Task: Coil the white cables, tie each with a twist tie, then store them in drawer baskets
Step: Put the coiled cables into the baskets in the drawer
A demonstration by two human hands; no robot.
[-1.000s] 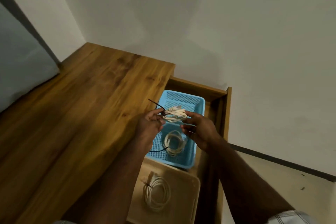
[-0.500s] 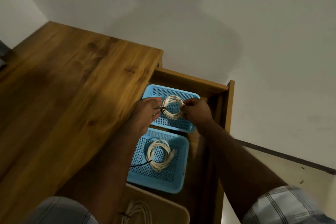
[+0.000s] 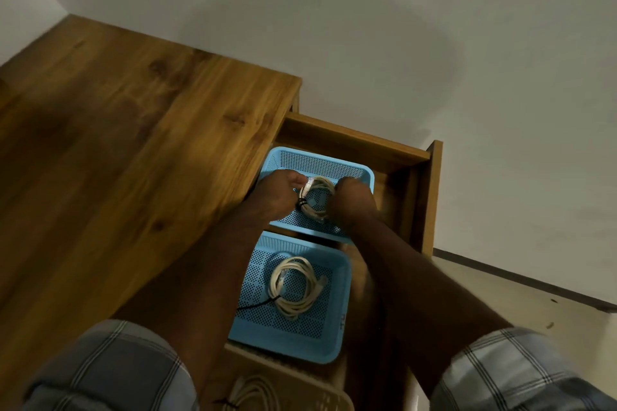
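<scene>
Fingers of both hands, left hand (image 3: 275, 194) and right hand (image 3: 350, 198), pinch opposite sides of the tied white cable coil (image 3: 316, 197). A second ago they held it up above the drawer; now it's lowered into the far blue basket (image 3: 334, 165), black twist tie (image 3: 301, 203) on. The near blue basket (image 3: 335, 337) already has its coil (image 3: 295, 287), so probably just let go next.
</scene>
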